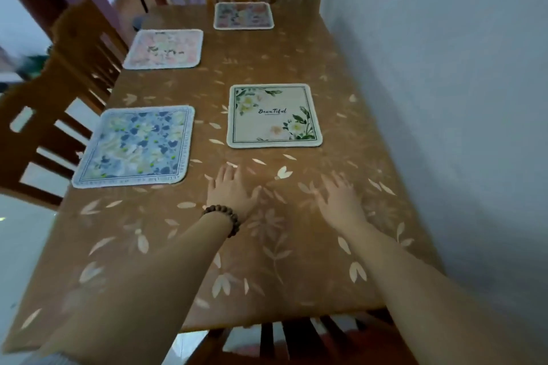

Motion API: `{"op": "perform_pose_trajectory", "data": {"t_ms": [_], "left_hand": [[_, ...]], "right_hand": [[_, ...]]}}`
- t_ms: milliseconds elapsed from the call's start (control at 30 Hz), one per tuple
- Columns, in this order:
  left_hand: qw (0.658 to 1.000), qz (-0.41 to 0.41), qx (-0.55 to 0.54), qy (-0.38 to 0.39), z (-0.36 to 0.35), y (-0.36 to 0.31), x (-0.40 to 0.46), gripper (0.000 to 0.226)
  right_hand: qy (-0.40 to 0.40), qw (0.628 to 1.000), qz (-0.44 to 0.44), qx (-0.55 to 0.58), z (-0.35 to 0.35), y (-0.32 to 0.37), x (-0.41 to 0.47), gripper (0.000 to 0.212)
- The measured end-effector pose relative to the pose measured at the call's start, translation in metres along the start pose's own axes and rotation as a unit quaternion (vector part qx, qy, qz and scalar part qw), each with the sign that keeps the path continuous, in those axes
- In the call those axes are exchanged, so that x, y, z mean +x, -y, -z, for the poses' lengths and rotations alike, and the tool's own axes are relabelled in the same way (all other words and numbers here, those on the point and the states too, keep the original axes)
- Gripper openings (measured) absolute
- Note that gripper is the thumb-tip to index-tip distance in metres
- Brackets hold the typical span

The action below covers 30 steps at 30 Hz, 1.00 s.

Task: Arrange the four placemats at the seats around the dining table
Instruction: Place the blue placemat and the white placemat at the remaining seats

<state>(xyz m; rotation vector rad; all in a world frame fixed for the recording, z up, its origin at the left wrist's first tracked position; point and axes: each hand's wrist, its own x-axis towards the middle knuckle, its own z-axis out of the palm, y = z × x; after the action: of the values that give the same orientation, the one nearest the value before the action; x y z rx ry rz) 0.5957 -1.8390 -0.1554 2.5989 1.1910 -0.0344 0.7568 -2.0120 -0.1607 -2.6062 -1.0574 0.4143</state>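
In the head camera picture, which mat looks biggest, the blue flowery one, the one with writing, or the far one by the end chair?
1. Blue floral square placemat
2. Cream square placemat with writing, slightly smaller
3. Far pinkish floral placemat, smallest

This may only reflect nearness to the camera; their true sizes may match.

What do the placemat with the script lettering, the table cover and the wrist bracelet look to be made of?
Lettered placemat: probably printed fabric, matte, with a stitched-looking rounded edge; it lies flat.
Table cover: likely vinyl or oilcloth, brown with a pale leaf print and a faint sheen.
Bracelet on the left wrist: dark round beads, possibly wood; the blur leaves that open.
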Motion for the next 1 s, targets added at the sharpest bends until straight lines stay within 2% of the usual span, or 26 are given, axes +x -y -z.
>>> {"op": "perform_pose_trajectory", "data": {"t_ms": [300, 667, 900, 1000], "left_hand": [[0.999, 0.051, -0.003, -0.018, -0.012, -0.024, 0.026, 0.072], [0.996, 0.084, -0.026, 0.004, -0.042, -0.014, 0.135, 0.073], [0.989, 0.138, -0.043, 0.005, -0.064, 0.001, 0.208, 0.073], [0.99, 0.137, -0.039, 0.014, -0.072, 0.003, 0.221, 0.068]], "right_hand": [[0.025, 0.999, 0.046, 0.002, 0.005, -0.038, 0.062, 0.055], [0.032, 0.999, -0.005, 0.031, -0.017, -0.05, 0.173, 0.056], [0.042, 0.999, -0.008, 0.008, -0.032, -0.047, 0.243, 0.064], [0.062, 0.998, -0.017, 0.013, -0.037, -0.042, 0.256, 0.069]]}}
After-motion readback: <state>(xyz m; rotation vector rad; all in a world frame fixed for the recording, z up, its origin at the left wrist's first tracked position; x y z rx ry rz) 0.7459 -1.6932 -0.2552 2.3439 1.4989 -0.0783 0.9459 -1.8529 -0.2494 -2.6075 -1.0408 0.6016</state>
